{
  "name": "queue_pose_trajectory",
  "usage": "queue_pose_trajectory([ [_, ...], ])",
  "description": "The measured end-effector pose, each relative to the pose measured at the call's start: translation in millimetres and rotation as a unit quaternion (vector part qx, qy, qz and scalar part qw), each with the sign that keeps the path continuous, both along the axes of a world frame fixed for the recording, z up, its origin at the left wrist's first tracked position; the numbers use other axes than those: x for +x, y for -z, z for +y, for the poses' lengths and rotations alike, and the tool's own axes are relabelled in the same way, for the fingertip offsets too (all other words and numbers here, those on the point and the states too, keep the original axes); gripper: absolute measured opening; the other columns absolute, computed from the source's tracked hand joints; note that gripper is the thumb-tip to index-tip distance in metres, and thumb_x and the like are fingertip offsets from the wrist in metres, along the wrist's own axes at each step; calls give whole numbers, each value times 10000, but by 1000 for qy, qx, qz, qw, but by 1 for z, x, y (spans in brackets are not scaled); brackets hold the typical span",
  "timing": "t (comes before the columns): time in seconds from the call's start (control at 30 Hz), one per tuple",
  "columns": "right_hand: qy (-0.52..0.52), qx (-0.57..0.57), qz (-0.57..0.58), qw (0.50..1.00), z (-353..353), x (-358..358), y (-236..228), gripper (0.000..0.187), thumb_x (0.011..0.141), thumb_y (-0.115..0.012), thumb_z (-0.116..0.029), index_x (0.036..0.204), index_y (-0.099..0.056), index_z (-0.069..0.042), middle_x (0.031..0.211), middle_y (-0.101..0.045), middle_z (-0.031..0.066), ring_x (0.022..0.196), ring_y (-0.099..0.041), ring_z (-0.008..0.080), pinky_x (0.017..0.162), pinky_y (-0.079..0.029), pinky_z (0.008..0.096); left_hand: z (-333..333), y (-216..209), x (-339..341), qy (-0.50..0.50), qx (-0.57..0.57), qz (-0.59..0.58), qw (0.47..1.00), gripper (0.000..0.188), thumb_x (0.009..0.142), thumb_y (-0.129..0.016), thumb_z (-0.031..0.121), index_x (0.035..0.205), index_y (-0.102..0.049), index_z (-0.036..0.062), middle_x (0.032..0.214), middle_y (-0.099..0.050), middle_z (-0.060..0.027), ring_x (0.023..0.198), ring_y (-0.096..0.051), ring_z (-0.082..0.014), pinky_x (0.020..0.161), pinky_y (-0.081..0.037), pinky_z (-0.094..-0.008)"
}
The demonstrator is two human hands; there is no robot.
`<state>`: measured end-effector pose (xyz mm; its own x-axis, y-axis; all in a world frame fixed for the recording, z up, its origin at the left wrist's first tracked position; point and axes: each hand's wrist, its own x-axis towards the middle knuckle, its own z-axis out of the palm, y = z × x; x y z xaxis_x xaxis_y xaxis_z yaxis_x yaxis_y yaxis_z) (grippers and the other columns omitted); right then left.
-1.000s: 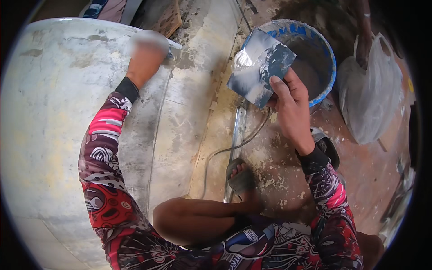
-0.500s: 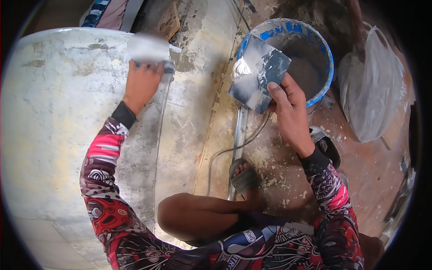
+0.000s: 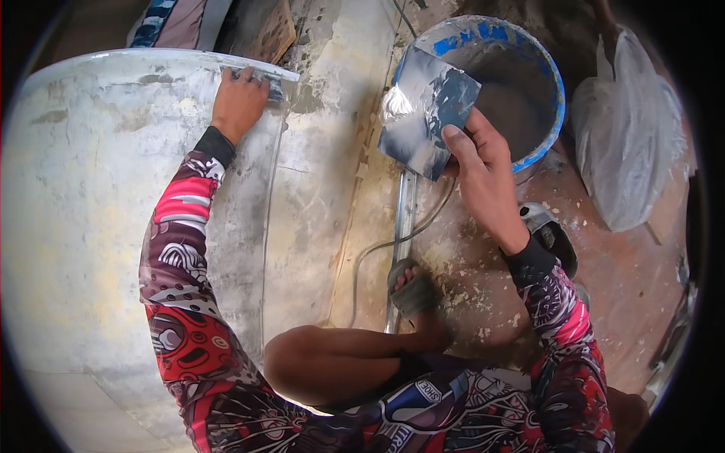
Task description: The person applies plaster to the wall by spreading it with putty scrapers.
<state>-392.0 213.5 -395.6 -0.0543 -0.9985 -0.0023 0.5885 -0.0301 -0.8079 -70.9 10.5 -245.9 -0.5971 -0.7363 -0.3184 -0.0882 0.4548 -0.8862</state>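
Note:
My left hand [image 3: 240,106] is closed on a flat scraper [image 3: 275,90], whose dark blade shows at the right of the fingers. It presses against the pale, patchy wall [image 3: 113,196], close to the far edge. In my right hand [image 3: 483,174], thumb on top, is a square metal plate [image 3: 408,102], tilted, with grey putty smeared on it. The plate hangs over the near left rim of a blue-rimmed bucket [image 3: 560,98], which has greyish paste on its inner walls. My right fingers under the plate are partly hidden.
A translucent plastic bag [image 3: 627,143] lies right of the bucket. My sandalled foot [image 3: 411,291] rests beside a metal strip [image 3: 405,219] and a grey cable [image 3: 385,245]. A dark and white object [image 3: 551,238] sits below my right wrist. A wooden board [image 3: 276,34] lies beyond the wall's edge.
My left hand has moved up along the wall with the scraper, nearer its far edge. My right hand keeps the plate by the bucket; the view has shifted slightly.

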Motion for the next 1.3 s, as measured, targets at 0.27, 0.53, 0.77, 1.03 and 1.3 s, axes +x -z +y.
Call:
queue_pose_trajectory([
  [0.27,0,-15,-13,1000,0,4,4,247,1037,-474,-145,1227,-593,-42,969,-623,-58,829,-567,10,641,-480,191,42,1,25,20,-4,-34,999,393,917,-538,186,1280,-645,79,1329,-639,-67,1209,-542,-266,972,-418,-487],
  [0.53,-7,-8,30,1000,0,2,1,230,1032,-470,-137,1200,-594,-39,973,-627,-46,810,-572,14,641,-483,193,88,-3,54,-6,-13,-114,993,481,931,-519,187,1394,-565,65,1476,-527,-83,1251,-504,-296,956,-429,-466],
  [0.77,15,-21,34,999,5,-3,-3,271,1038,-460,-85,1264,-569,14,973,-598,-32,842,-512,26,695,-469,216,107,-29,5,-3,-17,58,998,423,873,-562,149,1281,-616,56,1233,-684,-69,1112,-597,-248,870,-462,-452],
  [1.03,-24,2,-22,999,3,-6,-1,285,1048,-448,-83,1295,-546,18,1044,-623,-18,900,-537,34,791,-477,217,61,-91,-6,-12,-272,114,955,372,915,-541,176,1268,-613,86,1168,-705,-66,1068,-664,-300,692,-562,-509],
  [1.3,-2,-28,17,999,-1,-1,5,268,1043,-449,-78,1263,-568,21,1032,-625,-18,886,-535,30,768,-476,216,46,-17,8,-36,-277,123,952,367,903,-558,154,1227,-622,-4,1252,-670,-145,1128,-632,-266,695,-567,-452],
])
